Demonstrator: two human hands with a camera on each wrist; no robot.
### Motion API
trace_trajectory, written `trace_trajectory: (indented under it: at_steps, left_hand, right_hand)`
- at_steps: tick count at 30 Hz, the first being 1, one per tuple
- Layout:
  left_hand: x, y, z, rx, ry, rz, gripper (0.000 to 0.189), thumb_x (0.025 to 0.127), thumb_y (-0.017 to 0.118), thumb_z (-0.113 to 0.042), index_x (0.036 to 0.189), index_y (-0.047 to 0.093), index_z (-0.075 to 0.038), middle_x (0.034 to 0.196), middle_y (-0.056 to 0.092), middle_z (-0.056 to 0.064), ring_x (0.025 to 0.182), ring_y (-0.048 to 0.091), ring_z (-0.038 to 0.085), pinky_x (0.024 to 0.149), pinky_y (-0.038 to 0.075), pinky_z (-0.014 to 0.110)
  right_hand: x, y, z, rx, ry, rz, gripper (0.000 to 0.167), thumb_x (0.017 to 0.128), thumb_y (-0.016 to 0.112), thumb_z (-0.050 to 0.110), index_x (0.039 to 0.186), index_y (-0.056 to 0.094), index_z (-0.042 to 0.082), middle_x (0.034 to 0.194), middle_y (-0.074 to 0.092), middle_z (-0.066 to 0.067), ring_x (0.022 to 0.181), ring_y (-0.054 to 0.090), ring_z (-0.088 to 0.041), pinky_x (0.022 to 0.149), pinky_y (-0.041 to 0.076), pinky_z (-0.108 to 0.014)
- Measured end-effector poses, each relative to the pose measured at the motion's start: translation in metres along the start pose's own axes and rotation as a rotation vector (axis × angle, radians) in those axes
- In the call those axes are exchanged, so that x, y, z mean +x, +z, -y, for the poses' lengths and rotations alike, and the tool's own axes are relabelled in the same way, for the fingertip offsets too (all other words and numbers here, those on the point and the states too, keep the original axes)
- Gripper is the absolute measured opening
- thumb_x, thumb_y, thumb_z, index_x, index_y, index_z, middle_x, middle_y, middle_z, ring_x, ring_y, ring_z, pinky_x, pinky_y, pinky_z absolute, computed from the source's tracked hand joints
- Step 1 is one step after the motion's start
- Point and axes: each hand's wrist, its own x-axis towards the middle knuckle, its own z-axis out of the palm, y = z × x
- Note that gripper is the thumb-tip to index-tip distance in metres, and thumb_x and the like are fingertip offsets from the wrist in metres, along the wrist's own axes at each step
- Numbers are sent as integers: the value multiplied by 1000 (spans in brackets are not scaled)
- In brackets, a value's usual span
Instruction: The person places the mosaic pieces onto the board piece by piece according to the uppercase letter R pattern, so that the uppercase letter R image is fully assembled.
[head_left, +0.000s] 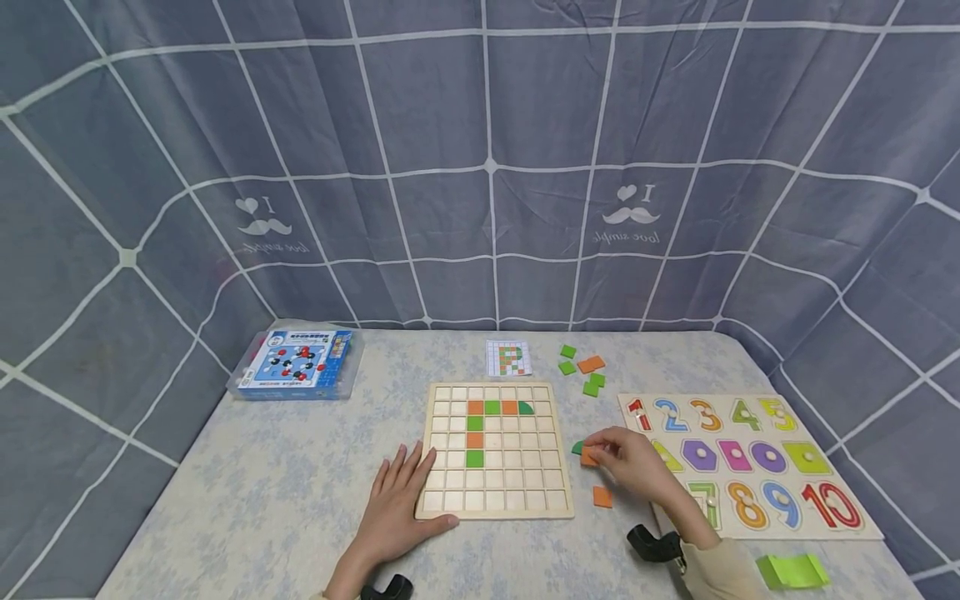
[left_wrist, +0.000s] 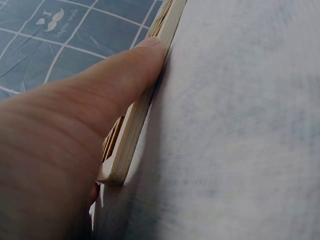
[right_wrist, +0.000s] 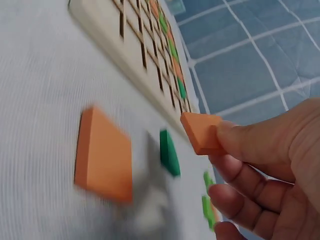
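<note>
A wooden grid board (head_left: 495, 514) lies mid-table, with green and orange tiles set in a column and a row, the row ending in a dark green quarter-round piece (head_left: 526, 408). My left hand (head_left: 401, 504) rests at the board's lower left corner, fingers spread, thumb along the front edge. To the right of the board, my right hand (head_left: 633, 462) pinches an orange square tile (right_wrist: 200, 132) between thumb and fingers. Another dark green curved piece (right_wrist: 169, 154) lies on the table just by it. Nearer the front lies a loose orange tile (head_left: 602, 497).
A pattern card (head_left: 508, 358) lies behind the board, with several loose green tiles (head_left: 567, 367) and orange tiles (head_left: 591, 364) beside it. A number-and-shape puzzle board (head_left: 723, 425) is under the right forearm. A boxed set (head_left: 296, 365) stands back left; a light green object (head_left: 792, 572) lies front right.
</note>
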Motion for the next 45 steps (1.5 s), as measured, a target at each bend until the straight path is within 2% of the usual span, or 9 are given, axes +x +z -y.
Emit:
trace_trajectory:
  at_steps: [5, 13, 19, 31, 45]
  left_hand:
    - [1, 1, 0, -1, -3, 9, 99, 75, 63, -67, 150, 31, -13, 155, 20, 10, 142, 6, 33, 111, 2, 52]
    - [2, 0, 1, 20, 20, -13, 99, 75, 64, -67, 150, 31, -12, 155, 21, 11, 142, 7, 33, 111, 3, 51]
    - [2, 1, -1, 12, 8, -4, 99, 75, 65, -67, 150, 32, -12, 155, 22, 11, 142, 7, 33, 111, 2, 51]
    - [3, 0, -1, 18, 7, -13, 99, 75, 65, -66, 150, 32, -11, 154, 22, 12, 142, 8, 34, 110, 3, 52]
    - [2, -1, -1, 28, -3, -3, 99, 75, 64, -68, 150, 31, -12, 155, 21, 11, 142, 7, 34, 111, 2, 52]
  right_hand:
    - [7, 10, 12, 12, -69, 0, 11, 90, 67, 12, 99, 73, 11, 88, 62, 8, 69, 50, -10, 56, 43, -26]
    - [24, 37, 41, 22, -139, 49, 8, 90, 67, 14, 96, 72, 12, 89, 62, 8, 69, 49, -9, 60, 44, -26]
    - [34, 59, 57, 28, -185, 87, 7, 91, 67, 15, 95, 72, 14, 87, 61, 10, 70, 50, -8, 61, 45, -26]
    - [45, 91, 78, 51, -187, 112, 5, 89, 69, 19, 89, 73, 18, 81, 60, 13, 62, 49, -6, 56, 43, -24]
    - [46, 107, 90, 8, -201, 130, 6, 87, 71, 22, 83, 74, 19, 68, 55, 16, 54, 45, -3, 50, 39, -21]
